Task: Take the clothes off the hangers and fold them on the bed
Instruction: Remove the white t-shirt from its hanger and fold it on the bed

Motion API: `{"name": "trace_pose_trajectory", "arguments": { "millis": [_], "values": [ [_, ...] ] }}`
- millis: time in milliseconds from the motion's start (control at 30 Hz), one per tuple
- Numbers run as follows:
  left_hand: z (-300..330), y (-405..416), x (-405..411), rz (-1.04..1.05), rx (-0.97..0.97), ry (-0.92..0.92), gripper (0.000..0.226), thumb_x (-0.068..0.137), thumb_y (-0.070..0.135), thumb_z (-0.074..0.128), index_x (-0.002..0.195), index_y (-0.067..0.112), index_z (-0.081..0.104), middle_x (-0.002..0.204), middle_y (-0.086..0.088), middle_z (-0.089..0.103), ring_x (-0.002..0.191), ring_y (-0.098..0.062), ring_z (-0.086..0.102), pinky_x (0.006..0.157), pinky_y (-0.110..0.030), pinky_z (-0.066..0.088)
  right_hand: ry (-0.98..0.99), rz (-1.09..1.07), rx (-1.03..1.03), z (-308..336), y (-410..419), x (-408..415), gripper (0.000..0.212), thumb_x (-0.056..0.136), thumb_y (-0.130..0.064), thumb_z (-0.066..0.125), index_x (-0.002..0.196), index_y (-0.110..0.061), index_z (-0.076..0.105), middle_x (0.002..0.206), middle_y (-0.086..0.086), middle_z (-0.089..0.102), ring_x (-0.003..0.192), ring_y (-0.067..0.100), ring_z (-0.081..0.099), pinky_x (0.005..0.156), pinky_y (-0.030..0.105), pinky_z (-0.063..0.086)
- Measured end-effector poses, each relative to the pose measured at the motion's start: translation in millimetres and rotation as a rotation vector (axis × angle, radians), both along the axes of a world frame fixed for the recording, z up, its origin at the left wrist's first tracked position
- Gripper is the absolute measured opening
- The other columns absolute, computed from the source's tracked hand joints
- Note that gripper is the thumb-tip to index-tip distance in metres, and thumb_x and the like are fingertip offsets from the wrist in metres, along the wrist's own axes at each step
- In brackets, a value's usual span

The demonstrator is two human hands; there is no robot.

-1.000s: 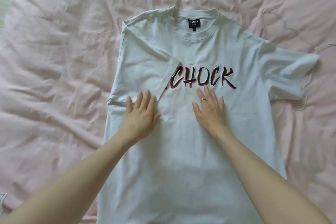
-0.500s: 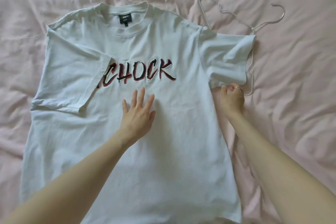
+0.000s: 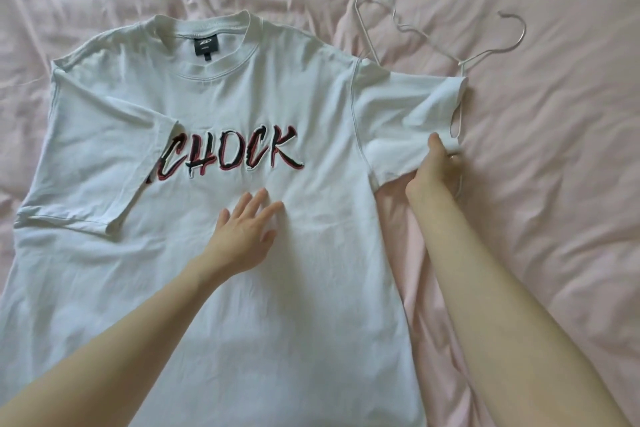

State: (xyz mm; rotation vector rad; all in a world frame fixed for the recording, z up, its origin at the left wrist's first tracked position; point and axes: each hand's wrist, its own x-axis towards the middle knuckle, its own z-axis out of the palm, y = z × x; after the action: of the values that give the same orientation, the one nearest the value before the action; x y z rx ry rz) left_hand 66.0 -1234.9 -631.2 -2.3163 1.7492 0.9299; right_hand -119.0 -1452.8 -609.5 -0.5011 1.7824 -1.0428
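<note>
My left hand (image 3: 244, 236) presses flat on the white T-shirt (image 3: 214, 288) spread on the bed (image 3: 554, 184); my right hand (image 3: 434, 166) pinches its right sleeve (image 3: 398, 114), which must fold leftward across the chest.

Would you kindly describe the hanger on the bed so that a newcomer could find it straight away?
Start from the white T-shirt spread flat on the pink bedsheet. Follow it to the sleeve that the right hand grips; the other sleeve is folded inward. The hanger lies partly beneath that sleeve and beyond it: a thin, pale wire outline with a curved hook, the only rigid thing among soft cloth.
</note>
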Motion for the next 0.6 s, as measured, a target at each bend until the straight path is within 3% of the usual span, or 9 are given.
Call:
{"name": "trace_pose_trajectory", "arguments": {
  "millis": [67, 133, 200, 267, 333, 400, 467, 600],
  "values": [
    [0.4, 0.3, 0.3, 0.083, -0.044, 0.076, 0.043, 0.097, 0.026, 0.041, 0.140, 0.025, 0.037, 0.153, 0.002, 0.020, 0.142, -0.017, 0.012, 0.105, -0.040, 0.024, 0.275, 0.164, -0.240, 5.8, 0.4, 17.0, 0.024, 0.085, -0.014, 0.065, 0.104, -0.002, 0.058, 0.098, 0.011, 0.061, 0.083, 0.015, 0.052, 0.073, 0.021, 0.046],
    [0.0, 2.4, -0.7, 0.241, -0.188, 0.178, 0.036, 0.096, 0.021, 0.041, 0.130, 0.019, 0.053, 0.145, 0.001, 0.040, 0.136, -0.013, 0.027, 0.102, -0.036, 0.027, 0.346, 0.414, -0.468, 12.1, 13.3, 39.0, 0.025, 0.083, -0.017, 0.066, 0.101, 0.000, 0.058, 0.095, 0.008, 0.056, 0.089, 0.015, 0.050, 0.084, 0.031, 0.044],
    [2.8, 2.3, 1.8, 0.476, -0.300, 0.283, 0.029, 0.095, 0.012, 0.045, 0.118, 0.013, 0.063, 0.128, 0.000, 0.057, 0.122, -0.016, 0.047, 0.096, -0.030, 0.034, 0.373, 0.694, -0.625, 12.1, 37.2, 60.5, 0.023, 0.080, -0.021, 0.063, 0.094, -0.003, 0.060, 0.099, 0.008, 0.061, 0.092, 0.017, 0.055, 0.086, 0.029, 0.042],
    [8.8, -1.1, 6.3, 0.742, -0.335, 0.404, 0.027, 0.096, 0.009, 0.043, 0.111, 0.014, 0.065, 0.113, 0.003, 0.064, 0.101, -0.013, 0.058, 0.083, -0.022, 0.040, 0.462, 0.966, -0.758, -1.4, 64.5, 76.0, 0.014, 0.079, -0.011, 0.062, 0.089, 0.000, 0.063, 0.111, 0.015, 0.065, 0.102, 0.024, 0.060, 0.091, 0.032, 0.044],
    [14.0, -6.7, 12.8, 1.019, -0.391, 0.597, 0.027, 0.097, 0.006, 0.038, 0.109, 0.014, 0.061, 0.109, -0.003, 0.066, 0.088, -0.013, 0.061, 0.075, -0.024, 0.046, 0.556, 1.283, -0.757, -18.3, 85.0, 81.5, 0.021, 0.080, -0.016, 0.062, 0.093, 0.000, 0.065, 0.123, 0.017, 0.061, 0.117, 0.028, 0.056, 0.098, 0.043, 0.042],
    [15.0, -10.3, 21.4, 1.190, -0.408, 0.718, 0.027, 0.098, 0.005, 0.035, 0.113, 0.012, 0.055, 0.106, -0.007, 0.064, 0.082, -0.017, 0.062, 0.073, -0.027, 0.048, 0.640, 1.588, -0.527, -31.0, 98.5, 79.6, 0.039, 0.086, -0.033, 0.062, 0.113, -0.006, 0.062, 0.144, 0.011, 0.043, 0.136, 0.022, 0.037, 0.114, 0.047, 0.021],
    [13.0, -11.9, 26.6, 1.208, -0.391, 0.718, 0.027, 0.098, 0.005, 0.035, 0.118, 0.010, 0.053, 0.101, -0.006, 0.063, 0.078, -0.018, 0.061, 0.071, -0.029, 0.049, 0.631, 1.650, -0.445, -36.1, 104.0, 73.8, 0.048, 0.088, -0.039, 0.059, 0.124, -0.008, 0.057, 0.150, 0.009, 0.036, 0.140, 0.020, 0.029, 0.115, 0.042, 0.011],
    [3.2, -24.0, 34.5, 1.173, -0.354, 0.682, 0.028, 0.096, 0.006, 0.040, 0.122, 0.007, 0.050, 0.091, -0.004, 0.062, 0.073, -0.017, 0.061, 0.067, -0.026, 0.050, 0.779, 1.452, -0.630, -38.1, 82.7, 74.3, 0.053, 0.090, -0.038, 0.037, 0.118, 0.000, 0.062, 0.138, 0.020, 0.048, 0.132, 0.034, 0.041, 0.111, 0.053, 0.022]
  ]
}}
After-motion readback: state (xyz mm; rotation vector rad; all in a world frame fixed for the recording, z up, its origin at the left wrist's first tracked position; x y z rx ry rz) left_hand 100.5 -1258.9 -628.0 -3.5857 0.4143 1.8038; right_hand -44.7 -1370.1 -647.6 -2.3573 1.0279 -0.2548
